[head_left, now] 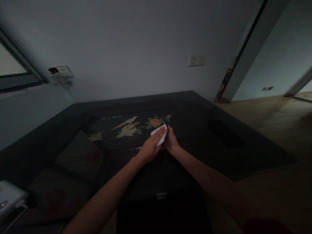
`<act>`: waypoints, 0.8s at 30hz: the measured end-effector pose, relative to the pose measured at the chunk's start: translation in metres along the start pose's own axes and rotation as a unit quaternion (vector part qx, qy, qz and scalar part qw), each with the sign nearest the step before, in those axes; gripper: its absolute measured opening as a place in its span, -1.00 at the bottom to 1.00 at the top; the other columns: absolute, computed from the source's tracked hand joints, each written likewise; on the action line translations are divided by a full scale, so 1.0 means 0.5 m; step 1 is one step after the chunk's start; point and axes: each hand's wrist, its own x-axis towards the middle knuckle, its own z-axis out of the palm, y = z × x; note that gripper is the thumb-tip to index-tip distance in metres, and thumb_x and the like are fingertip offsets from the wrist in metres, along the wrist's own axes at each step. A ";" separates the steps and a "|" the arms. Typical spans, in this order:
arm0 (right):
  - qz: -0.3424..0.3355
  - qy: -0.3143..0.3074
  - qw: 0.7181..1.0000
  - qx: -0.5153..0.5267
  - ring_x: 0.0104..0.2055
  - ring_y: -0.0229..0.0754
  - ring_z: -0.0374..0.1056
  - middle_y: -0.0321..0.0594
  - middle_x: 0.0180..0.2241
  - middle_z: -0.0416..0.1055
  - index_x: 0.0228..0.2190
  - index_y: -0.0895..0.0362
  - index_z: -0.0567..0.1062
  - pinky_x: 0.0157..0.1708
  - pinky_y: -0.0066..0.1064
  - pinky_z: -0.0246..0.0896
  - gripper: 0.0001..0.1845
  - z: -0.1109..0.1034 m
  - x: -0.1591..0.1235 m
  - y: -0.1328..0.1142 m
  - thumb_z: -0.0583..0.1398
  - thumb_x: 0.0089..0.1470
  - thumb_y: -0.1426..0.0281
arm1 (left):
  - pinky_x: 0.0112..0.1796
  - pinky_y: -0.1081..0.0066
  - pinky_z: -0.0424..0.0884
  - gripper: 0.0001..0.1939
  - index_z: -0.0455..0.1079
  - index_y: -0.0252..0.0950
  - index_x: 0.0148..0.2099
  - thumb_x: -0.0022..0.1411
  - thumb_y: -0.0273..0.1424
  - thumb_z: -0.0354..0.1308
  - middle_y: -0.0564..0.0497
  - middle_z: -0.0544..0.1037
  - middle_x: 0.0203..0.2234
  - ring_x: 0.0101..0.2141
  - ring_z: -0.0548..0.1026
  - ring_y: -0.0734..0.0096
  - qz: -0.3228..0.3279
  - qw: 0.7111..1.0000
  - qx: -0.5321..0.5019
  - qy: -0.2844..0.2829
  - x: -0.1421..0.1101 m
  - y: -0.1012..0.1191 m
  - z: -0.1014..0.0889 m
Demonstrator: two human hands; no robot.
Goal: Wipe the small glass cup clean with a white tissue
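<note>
Nearest the camera, bare forearms [104, 198] slanting from the lower edge to the centre of the frame. There, left hand [151, 147] laid over a white cloth or tissue [162, 138], fingers straight; cannot tell whether clamped. Just right of it, right hand [172, 142], palm partly hidden; cannot tell that grip either. Beneath, dark glossy worktop [195, 120], bird-and-flower picture [129, 130] left of centre. Upper right, wall sockets [197, 60].

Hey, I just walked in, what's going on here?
A person has the fingers of their left hand over a white cloth or tissue. Their right hand is close beside it; whether it holds something is too dark to tell. Both are at a dark, glossy table decorated with flowers and a bird.
</note>
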 end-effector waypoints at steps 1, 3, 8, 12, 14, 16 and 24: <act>0.003 0.007 1.000 0.001 -0.49 -0.22 0.42 -0.30 -0.55 0.51 -0.47 0.09 0.48 -0.39 -0.41 0.32 -0.63 0.000 -0.001 0.003 0.01 0.16 0.19 | 0.26 0.14 0.01 -0.36 -0.12 -0.24 0.37 0.27 -0.55 -0.16 -0.08 0.00 0.32 0.30 -0.03 0.29 -0.014 1.000 -0.001 0.008 0.002 -0.002 0.001; 0.007 0.007 1.000 -0.004 -0.53 -0.23 0.40 -0.33 -0.58 0.50 -0.48 0.09 0.48 -0.43 -0.43 0.30 -0.64 0.000 -0.002 0.006 0.00 0.17 0.21 | 0.26 0.15 0.01 -0.42 -0.08 -0.26 0.36 0.31 -0.51 -0.19 -0.09 0.03 0.31 0.29 -0.02 0.30 -0.043 0.999 -0.001 0.027 0.006 -0.007 0.002; 0.002 0.007 1.000 -0.001 -0.53 -0.23 0.40 -0.31 -0.56 0.52 -0.45 0.10 0.48 -0.46 -0.42 0.29 -0.62 -0.001 -0.001 -0.005 -0.01 0.18 0.18 | 0.23 0.17 0.10 -0.46 -0.01 -0.28 0.34 0.32 -0.48 -0.20 -0.09 0.12 0.28 0.26 0.09 0.30 -0.107 0.993 0.014 0.041 0.006 -0.021 -0.001; -0.011 0.008 1.000 0.023 -0.49 -0.22 0.41 -0.33 -0.54 0.52 -0.43 0.08 0.47 -0.40 -0.38 0.33 -0.65 -0.001 0.000 -0.025 -0.01 0.17 0.18 | 0.19 0.14 0.18 -0.47 0.10 -0.23 0.30 0.29 -0.47 -0.14 -0.03 0.25 0.22 0.20 0.23 0.27 -0.133 0.989 0.045 0.038 0.002 -0.025 -0.005; -0.022 0.013 0.999 0.034 -0.48 -0.22 0.41 -0.34 -0.53 0.52 -0.44 0.08 0.46 -0.37 -0.36 0.34 -0.65 -0.001 0.000 -0.035 -0.02 0.17 0.19 | 0.19 0.14 0.20 -0.49 0.17 -0.21 0.27 0.28 -0.46 -0.12 0.00 0.29 0.19 0.18 0.27 0.27 -0.123 0.990 0.057 0.045 0.000 -0.022 -0.008; -0.030 0.018 0.999 0.042 -0.47 -0.22 0.41 -0.34 -0.53 0.52 -0.44 0.07 0.46 -0.36 -0.36 0.34 -0.64 -0.001 0.001 -0.042 -0.03 0.18 0.20 | 0.18 0.15 0.22 -0.51 0.22 -0.19 0.23 0.28 -0.46 -0.11 0.02 0.34 0.16 0.16 0.30 0.29 -0.104 0.991 0.062 0.054 -0.002 -0.019 -0.010; -0.035 0.037 0.998 0.044 -0.57 -0.26 0.33 -0.36 -0.64 0.42 -0.52 0.08 0.43 -0.44 -0.43 0.29 -0.62 -0.006 0.011 -0.046 -0.04 0.18 0.21 | 0.16 0.11 0.26 -0.47 0.19 -0.18 0.25 0.23 -0.50 -0.03 -0.04 0.42 0.10 0.12 0.36 0.29 0.013 0.996 0.068 0.048 -0.007 -0.010 -0.004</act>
